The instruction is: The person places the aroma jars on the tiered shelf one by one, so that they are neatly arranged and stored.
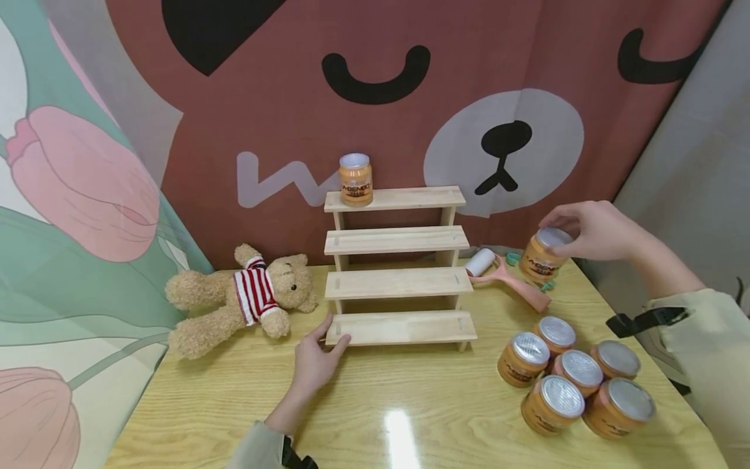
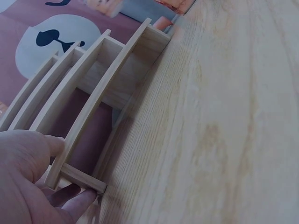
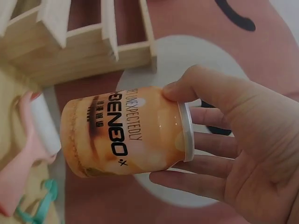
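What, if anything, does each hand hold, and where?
Right hand: an orange jar, by its lidded end. Left hand: the wooden rack, by the left end of its lowest shelf.

Teddy bear (image 1: 253,299): fuzzy and tan, lying down on the left, head to the right, in a red and white striped shirt (image 1: 253,296).
Roller (image 1: 518,286): pink handle, fat white roll (image 1: 480,262), lying toward the back right.
Green bits (image 1: 513,258): small, close to the roller, too small to tell what they are.
Table (image 1: 351,404): yellowish wood with a shiny spot of light (image 1: 401,440).
Back cloth (image 1: 263,117): reddish brown, big bear face, black nose (image 1: 506,137).
Left cloth (image 1: 82,182): pink flowers, green leaves.
Right cloth (image 1: 697,169): plain grey.
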`<state>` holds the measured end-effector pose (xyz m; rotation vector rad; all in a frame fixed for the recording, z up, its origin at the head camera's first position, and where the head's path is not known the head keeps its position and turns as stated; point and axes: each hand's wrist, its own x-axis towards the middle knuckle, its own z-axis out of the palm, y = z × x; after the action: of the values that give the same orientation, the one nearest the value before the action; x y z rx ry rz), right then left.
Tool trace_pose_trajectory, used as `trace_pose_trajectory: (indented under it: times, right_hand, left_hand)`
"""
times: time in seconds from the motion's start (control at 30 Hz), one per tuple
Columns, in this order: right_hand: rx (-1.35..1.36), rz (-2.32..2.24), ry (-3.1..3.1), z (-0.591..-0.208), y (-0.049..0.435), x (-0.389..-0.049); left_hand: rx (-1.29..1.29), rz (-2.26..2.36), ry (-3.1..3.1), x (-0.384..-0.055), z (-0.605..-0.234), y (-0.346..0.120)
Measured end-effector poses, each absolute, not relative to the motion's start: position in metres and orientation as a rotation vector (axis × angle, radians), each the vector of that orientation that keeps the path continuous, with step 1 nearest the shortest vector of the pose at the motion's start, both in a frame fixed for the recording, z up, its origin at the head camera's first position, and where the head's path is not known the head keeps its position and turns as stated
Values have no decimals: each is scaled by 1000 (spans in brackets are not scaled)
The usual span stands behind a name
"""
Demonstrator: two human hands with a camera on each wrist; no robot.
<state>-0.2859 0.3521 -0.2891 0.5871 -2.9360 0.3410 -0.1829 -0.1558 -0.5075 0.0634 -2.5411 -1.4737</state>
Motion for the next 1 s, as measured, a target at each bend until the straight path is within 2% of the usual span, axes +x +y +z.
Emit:
trace_pose_trajectory:
  times: [0.43, 1.0]
  right_hand:
    - [582, 427, -2776, -240, 292, -320]
    - [548, 601, -2711, -206, 218, -365]
  left_hand:
    - [63, -1460, -2548, -184, -508, -157]
    - [59, -1471, -2538, -180, -507, -158]
